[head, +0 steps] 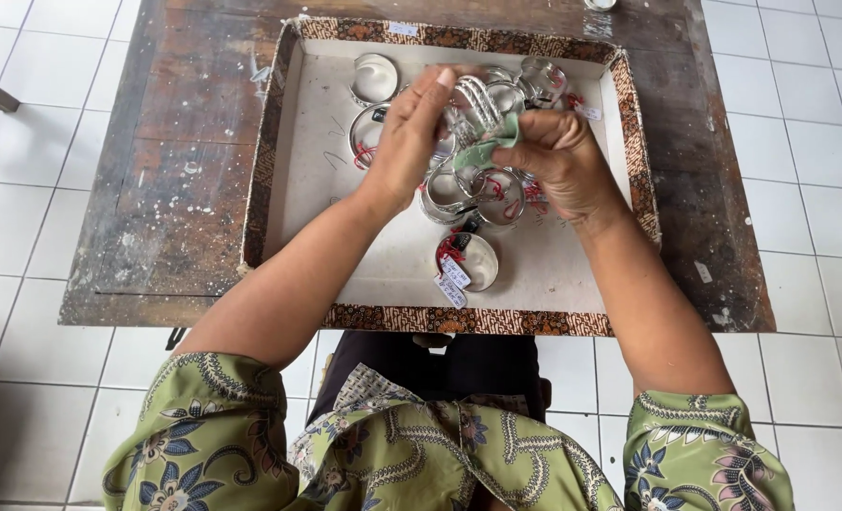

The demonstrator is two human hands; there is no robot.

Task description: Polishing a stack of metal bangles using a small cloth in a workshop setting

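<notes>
Over the tray (279, 142) your left hand (411, 137) pinches the silver bangle (473, 104); your right hand (558, 156) presses the green cloth (482, 151) against it. Grip firmly, rubbing evenly around the band.

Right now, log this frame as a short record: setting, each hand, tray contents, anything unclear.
setting: worn wooden table on a white tiled floor, patterned-rim tray on it
left hand: raised over the tray, holding a silver bangle
right hand: pressing a green cloth to the bangle
tray contents: several silver bangles, some with red ties; one near the front carries white tags
clothing: green floral sleeves
unclear: exact number of bangles, as the hands hide some
</notes>
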